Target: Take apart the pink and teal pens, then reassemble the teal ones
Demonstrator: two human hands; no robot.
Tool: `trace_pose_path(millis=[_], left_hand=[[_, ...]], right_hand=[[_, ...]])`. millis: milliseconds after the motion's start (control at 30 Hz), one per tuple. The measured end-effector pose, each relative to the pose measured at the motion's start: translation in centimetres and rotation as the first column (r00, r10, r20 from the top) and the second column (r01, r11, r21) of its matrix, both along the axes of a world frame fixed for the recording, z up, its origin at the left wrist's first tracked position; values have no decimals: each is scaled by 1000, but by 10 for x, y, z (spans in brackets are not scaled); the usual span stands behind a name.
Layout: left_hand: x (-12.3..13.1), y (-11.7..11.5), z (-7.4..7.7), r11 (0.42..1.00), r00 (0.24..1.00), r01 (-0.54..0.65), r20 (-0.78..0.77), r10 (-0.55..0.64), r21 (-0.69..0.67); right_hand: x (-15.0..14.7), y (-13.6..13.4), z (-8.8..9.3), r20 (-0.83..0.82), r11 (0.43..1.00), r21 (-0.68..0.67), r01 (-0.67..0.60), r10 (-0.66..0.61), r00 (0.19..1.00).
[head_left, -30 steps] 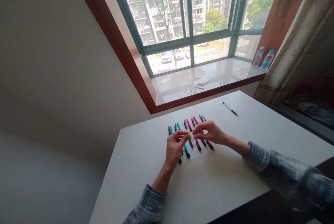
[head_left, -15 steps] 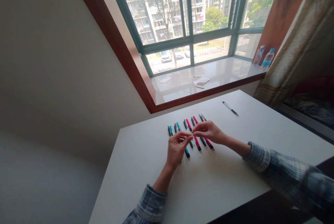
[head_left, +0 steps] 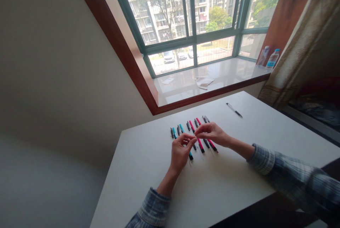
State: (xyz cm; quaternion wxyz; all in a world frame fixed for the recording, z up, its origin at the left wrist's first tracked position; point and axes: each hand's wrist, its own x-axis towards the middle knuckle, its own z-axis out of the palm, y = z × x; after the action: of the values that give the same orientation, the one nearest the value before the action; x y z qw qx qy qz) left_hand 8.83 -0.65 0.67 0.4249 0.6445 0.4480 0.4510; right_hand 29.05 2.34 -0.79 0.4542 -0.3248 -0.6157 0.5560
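My left hand (head_left: 182, 150) and my right hand (head_left: 212, 133) meet fingertip to fingertip above a row of pen parts. Both are closed in a pinch, thumb against fingers. What they pinch is too small to make out. Below them lie pink pen barrels (head_left: 200, 145) with black ends, and a teal pen barrel (head_left: 190, 155) shows past my left hand. Black pen pieces (head_left: 188, 125) and thin pale refills (head_left: 190, 162) lie alongside in rough columns. My hands hide the middle of the row.
A single pen (head_left: 234, 110) with a black grip lies apart at the right rear of the white table (head_left: 138, 175). Behind the table is a window sill (head_left: 180, 91) with a crumpled cloth (head_left: 204, 82) and two plastic bottles (head_left: 272, 59). A curtain (head_left: 294, 47) hangs at the right.
My left hand has shifted very slightly to the right. My right hand has hardly moved, and the pen parts lie as before.
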Motion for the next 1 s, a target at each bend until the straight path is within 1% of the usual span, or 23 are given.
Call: trace_pose_path(millis=[233,300,367,433,467,533,600,667,733,833,1000], left_hand=[[1,-1,1,1000,1000,7,0,-7,20],[1,-1,2,1000,1000,9,-13,-9,17],[2,-2,1,1000,1000,3,-21,-3,11],[2,-2,1,1000,1000,-12,-20,12,4],[2,-1,1,1000,1000,-20,-20,20,3],[1,-1,-1,999,999,-32,-23,32,3],[0,-1,-2,999,999,-38,-34,38,6],[-1,-1,-3,999,998,-42,-46,42,9],[-1,-1,-3,999,998,-42,-48,42,13],[-1,-1,-2,999,998,-38,-39,39,10],[1,-2,-1,1000,998,-31,-49,30,-1]], right_hand=[[-2,-3,-1,-109,995,-91,-47,37,993],[-1,-1,-2,-112,995,-87,-47,37,993],[4,5,-4,-70,999,-38,-4,1,998],[13,14,-5,9,992,69,108,-108,994],[20,19,-5,44,971,140,194,-202,978],[34,31,-6,134,902,277,331,-378,916],[47,40,-8,239,844,397,361,-475,847],[58,47,-11,330,822,467,326,-505,797],[64,51,-15,404,822,498,274,-500,766],[68,55,-20,477,821,526,221,-500,723],[71,62,-27,546,821,538,193,-513,663]])
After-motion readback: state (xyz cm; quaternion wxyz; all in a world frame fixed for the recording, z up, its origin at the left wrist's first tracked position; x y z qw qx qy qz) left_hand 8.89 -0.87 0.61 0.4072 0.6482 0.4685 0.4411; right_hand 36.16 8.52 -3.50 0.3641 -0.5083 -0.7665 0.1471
